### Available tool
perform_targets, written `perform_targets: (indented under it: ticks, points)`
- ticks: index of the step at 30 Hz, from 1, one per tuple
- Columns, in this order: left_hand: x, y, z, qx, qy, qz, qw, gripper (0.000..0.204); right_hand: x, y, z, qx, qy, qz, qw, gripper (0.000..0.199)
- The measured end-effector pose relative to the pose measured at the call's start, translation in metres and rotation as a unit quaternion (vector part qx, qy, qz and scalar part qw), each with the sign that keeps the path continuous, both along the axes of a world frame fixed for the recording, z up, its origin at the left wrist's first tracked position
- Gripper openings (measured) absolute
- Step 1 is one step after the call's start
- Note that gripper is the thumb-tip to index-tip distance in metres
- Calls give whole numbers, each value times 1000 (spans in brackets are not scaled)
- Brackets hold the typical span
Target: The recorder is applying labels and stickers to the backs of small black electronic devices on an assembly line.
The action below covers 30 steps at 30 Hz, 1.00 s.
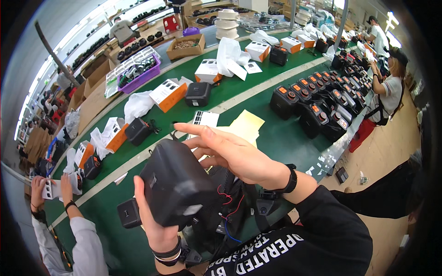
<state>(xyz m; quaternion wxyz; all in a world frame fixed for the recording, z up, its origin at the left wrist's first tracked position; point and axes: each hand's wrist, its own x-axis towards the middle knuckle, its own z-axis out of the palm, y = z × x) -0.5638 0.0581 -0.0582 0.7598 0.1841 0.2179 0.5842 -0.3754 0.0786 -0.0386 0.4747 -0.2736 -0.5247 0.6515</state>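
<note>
My left hand (154, 221) grips a black boxy device (177, 184) from below, holding it up in front of my chest. My right hand (230, 152) rests flat over the device's far top edge, fingers spread and pointing left. Red and blue wires (228, 207) trail from the device's right side toward my body. A small black block (128, 213) lies on the green table just left of my left hand.
The long green belt table (271, 138) carries black devices (322, 115) in rows at right, white-and-orange boxes (168, 94), white bags and a purple crate (140, 73). Another person's hands (55, 186) hold a leaflet at lower left. A seated person (389, 87) works at far right.
</note>
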Motion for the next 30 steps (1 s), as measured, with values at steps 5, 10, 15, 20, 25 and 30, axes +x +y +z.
perform_targets:
  ticks: [5,10,15,20,25,30]
  points:
    - [-21,11,-23,-38,-161,-125,978,52,-10,-6,-3,-13,-55,-29,998,64]
    - [-16,10,-10,-81,-116,-106,984,46,-20,-3,-17,22,-91,-48,994,65]
    - [-10,11,-18,-32,-94,-77,992,47,-39,-5,-28,13,-35,-38,999,93]
    - [-2,17,-14,142,216,51,965,56,-39,-4,-20,112,-73,-125,983,98]
    - [-1,8,-29,248,424,156,857,60,-46,-9,-15,378,-309,-311,815,103]
    - [-23,17,-22,152,147,-12,977,54,-40,-4,-23,301,-188,-273,894,99]
